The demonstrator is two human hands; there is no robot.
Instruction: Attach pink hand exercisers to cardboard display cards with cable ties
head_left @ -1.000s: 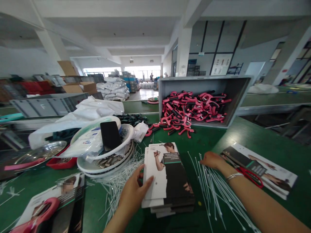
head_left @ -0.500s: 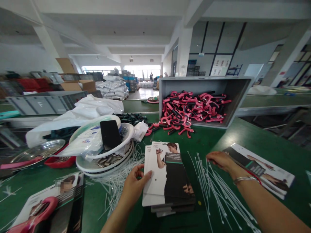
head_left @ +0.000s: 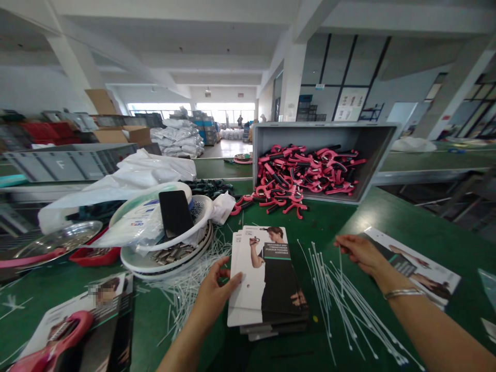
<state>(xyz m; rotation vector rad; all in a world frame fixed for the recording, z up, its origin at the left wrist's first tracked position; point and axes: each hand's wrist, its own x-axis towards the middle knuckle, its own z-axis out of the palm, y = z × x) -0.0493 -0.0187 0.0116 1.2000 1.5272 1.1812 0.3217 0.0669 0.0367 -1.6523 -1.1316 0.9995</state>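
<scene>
A stack of printed cardboard cards (head_left: 284, 289), white and black with a picture of an arm, lies in front of me. My left hand (head_left: 217, 289) grips the top card at its left edge, thumb on the printed face and fingers curled at the side. To the right of the stack, white cable ties (head_left: 349, 305) are fanned loosely over the green table. My right hand (head_left: 356, 250) is closed in a pinch on the end of one cable tie (head_left: 341, 271), which hangs down over the others. Behind that hand lies another card pile (head_left: 437, 281).
A grey crate (head_left: 377, 170) on its side spills pink-and-black hand grippers (head_left: 310, 170). At left stand white bowls of metal parts (head_left: 132, 263), with a black phone (head_left: 175, 214) on top. More cards (head_left: 104, 320) with a pink hand grip (head_left: 65, 343) lie front left.
My right hand has drawn a cable tie up from the spread and shifted slightly right. The left hand keeps its hold on the card. The view has shifted a little.
</scene>
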